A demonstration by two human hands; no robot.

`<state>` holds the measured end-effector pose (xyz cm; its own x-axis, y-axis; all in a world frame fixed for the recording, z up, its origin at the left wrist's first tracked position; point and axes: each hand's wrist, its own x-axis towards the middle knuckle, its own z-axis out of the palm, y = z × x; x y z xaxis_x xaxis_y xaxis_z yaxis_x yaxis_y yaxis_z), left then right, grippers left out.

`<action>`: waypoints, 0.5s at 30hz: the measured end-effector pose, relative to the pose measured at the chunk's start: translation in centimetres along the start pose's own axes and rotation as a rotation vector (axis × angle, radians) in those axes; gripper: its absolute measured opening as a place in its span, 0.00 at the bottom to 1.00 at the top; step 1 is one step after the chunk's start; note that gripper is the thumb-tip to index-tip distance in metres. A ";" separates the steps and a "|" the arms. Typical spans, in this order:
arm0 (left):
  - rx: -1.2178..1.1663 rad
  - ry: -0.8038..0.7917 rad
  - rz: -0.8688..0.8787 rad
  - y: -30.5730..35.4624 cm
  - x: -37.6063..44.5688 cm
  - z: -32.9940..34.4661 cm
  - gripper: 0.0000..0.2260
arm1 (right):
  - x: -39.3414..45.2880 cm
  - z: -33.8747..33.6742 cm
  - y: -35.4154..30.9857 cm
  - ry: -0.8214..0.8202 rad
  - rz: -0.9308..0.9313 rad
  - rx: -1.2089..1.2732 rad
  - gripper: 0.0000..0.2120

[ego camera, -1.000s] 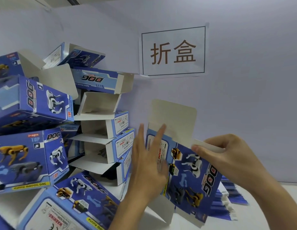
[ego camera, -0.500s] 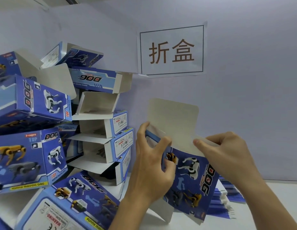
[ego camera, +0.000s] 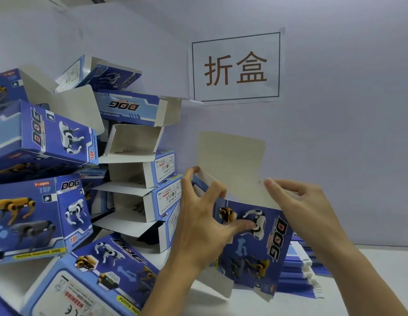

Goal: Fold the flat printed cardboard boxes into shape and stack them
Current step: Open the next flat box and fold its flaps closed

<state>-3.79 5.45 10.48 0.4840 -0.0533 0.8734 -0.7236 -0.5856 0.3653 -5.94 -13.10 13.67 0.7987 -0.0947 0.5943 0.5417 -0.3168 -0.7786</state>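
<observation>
I hold a blue printed "DOG" box (ego camera: pixel 260 242) upright in front of me, squared into a tube, its grey top flap (ego camera: pixel 230 160) standing up. My left hand (ego camera: pixel 203 222) grips the box's left side, thumb across the printed front and fingers curled over the upper left edge. My right hand (ego camera: pixel 299 201) pinches the upper right edge by a small side flap. A pile of folded boxes (ego camera: pixel 50 201) leans against the wall at left. A stack of flat blue blanks (ego camera: pixel 299 277) lies on the table behind the held box.
A white table (ego camera: pixel 369 270) runs under everything. The wall behind carries a paper sign (ego camera: pixel 236 67) with two characters. Several folded boxes (ego camera: pixel 139 174) with open flaps are stacked beside the pile, and one box (ego camera: pixel 91 277) lies near the front left.
My left hand went from flat and open against the box to gripping its left side. The box has opened from flat into a tube, and both hands rose slightly.
</observation>
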 end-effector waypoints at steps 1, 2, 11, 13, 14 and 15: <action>-0.038 0.016 -0.043 0.0 0.1 -0.3 0.26 | 0.0 -0.2 0.0 -0.086 -0.023 0.057 0.09; -0.096 0.041 -0.092 -0.1 0.2 -0.7 0.26 | -0.1 -0.4 0.2 -0.179 -0.051 0.105 0.12; -0.392 0.061 -0.196 -0.5 0.1 -1.6 0.25 | -0.7 1.9 3.9 -0.375 0.045 0.232 0.52; -0.492 0.001 -0.221 -0.2 -0.2 -1.5 0.23 | -0.7 2.1 4.3 -0.355 0.073 0.297 0.48; -0.523 -0.019 -0.211 -0.1 -0.3 -1.4 0.22 | -0.7 2.2 4.4 -0.344 0.078 0.319 0.45; -0.522 -0.019 -0.182 0.1 -0.4 -1.3 0.20 | -0.7 2.4 4.5 -0.324 0.077 0.333 0.42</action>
<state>-4.67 6.52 10.59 0.6296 -0.0061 0.7769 -0.7728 -0.1081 0.6254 -3.46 -12.14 9.28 0.8518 0.2103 0.4799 0.4899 0.0049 -0.8717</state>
